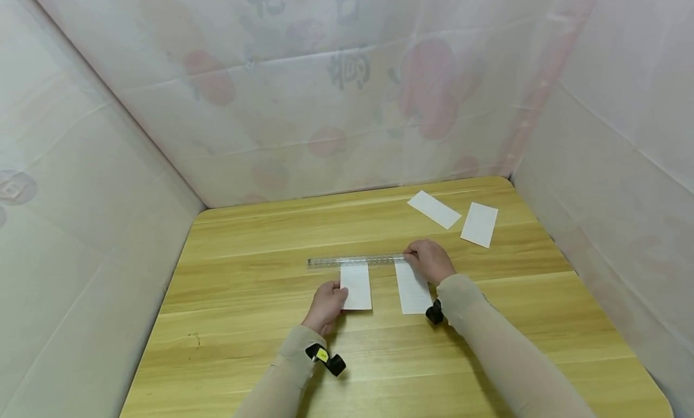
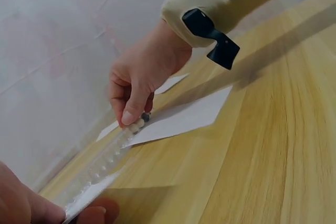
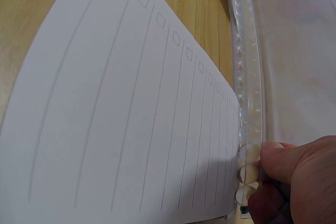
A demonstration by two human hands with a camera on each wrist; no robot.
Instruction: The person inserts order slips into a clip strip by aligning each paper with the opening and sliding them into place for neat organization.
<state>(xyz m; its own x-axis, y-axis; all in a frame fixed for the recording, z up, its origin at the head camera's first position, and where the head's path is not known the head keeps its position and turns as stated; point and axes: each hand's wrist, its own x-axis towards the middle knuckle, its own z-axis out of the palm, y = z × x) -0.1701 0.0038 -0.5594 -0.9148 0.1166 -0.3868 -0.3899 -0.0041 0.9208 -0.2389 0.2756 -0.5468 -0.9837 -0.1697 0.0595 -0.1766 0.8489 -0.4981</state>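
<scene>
1. One strip (image 1: 382,259) of clear plastic, long, narrow and ribbed with rounded bumps, is noted above the table (image 1: 244,346), which is finished in yellow wood grain.
2. The strip's right end is pinched between thumb and fingers of the right hand (image 1: 431,261); at least three pale round forms are seen there, their nature undetermined.
3. Four white rectangular paper slips are counted. The left slip (image 1: 356,288) is placed on the strip's near side, its left edge pinched by the left hand (image 1: 327,300). The right slip (image 1: 412,291), printed with lines and small squares, is also located on the near side.
4. Two far slips (image 1: 479,225) are found beyond the strip, to its right.
5. Two black wrist devices (image 1: 435,312) are worn over beige sleeves (image 1: 488,327), nearer the person than the strip.
6. Creased, printed cloth (image 1: 271,123) is hung beyond the strip.
</scene>
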